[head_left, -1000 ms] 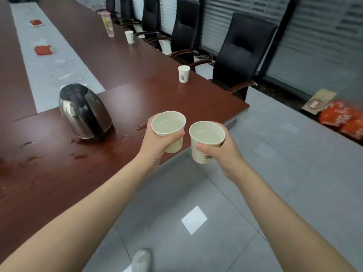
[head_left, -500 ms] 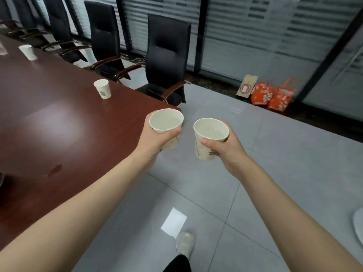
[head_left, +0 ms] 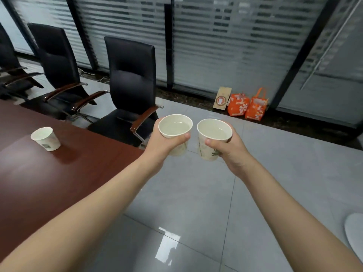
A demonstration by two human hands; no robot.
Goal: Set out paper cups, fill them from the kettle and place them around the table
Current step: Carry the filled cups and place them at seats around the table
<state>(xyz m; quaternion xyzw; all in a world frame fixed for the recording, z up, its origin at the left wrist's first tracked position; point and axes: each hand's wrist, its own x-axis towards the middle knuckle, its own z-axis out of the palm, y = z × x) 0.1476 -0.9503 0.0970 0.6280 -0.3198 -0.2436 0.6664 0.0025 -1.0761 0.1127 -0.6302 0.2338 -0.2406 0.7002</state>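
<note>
Both filled cups are off the tabletop [head_left: 59, 183] and carried over the floor [head_left: 196, 193], just past the tabletop's corner. The left grip [head_left: 163, 143] is wrapped round the left cup [head_left: 175, 126] and the right grip [head_left: 230, 152] round the right cup [head_left: 214, 131], each with the thumb pressed just under the rim. Both cups stand upright side by side, close but apart, with water showing inside. What the coming move turns on is that the tabletop lies to the left of and below both grips, so the left grip is the nearer one. Its cup would probably go down first, kept upright, on the bare stretch by the nearest chair [head_left: 131, 79]. A third cup [head_left: 46, 138] already stands on the tabletop further left, well apart from both grips. Two orange bags [head_left: 247, 107] sit on the floor by the far wall.
</note>
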